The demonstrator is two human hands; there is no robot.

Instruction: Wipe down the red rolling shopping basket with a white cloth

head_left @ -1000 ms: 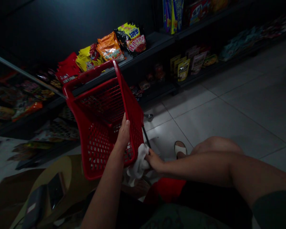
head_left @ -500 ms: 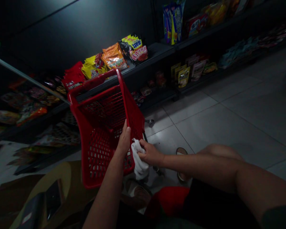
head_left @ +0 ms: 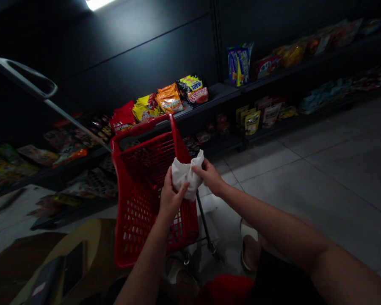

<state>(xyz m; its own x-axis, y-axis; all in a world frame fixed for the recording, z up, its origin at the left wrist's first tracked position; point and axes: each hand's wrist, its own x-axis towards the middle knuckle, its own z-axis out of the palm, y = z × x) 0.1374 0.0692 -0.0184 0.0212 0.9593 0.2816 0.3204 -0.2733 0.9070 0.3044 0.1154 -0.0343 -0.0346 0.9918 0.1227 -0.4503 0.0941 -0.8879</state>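
A crumpled white cloth (head_left: 184, 178) is held up between both hands, over the right side of the red shopping cart (head_left: 118, 216). My left hand (head_left: 172, 197) grips its lower left part, thumb in front and fingers behind. At the upper right, my right hand (head_left: 211, 176) pinches the cloth between thumb and fingers. The cart's basket has slotted plastic walls, and its handle faces the shelf. Part of the basket's right wall is hidden behind the cloth and hands.
Shelves (head_left: 220, 93) with bagged snacks (head_left: 169, 99) run along the back. A metal pole (head_left: 78, 125) slants in from the left. At lower left, a dark phone (head_left: 73, 267) lies on a round stool top (head_left: 93, 237). Tiled floor (head_left: 273, 182) extends right.
My left hand has left the cart's rim and taken hold of the cloth. My right hand has raised the cloth, now spread between both hands. The view has shifted slightly.
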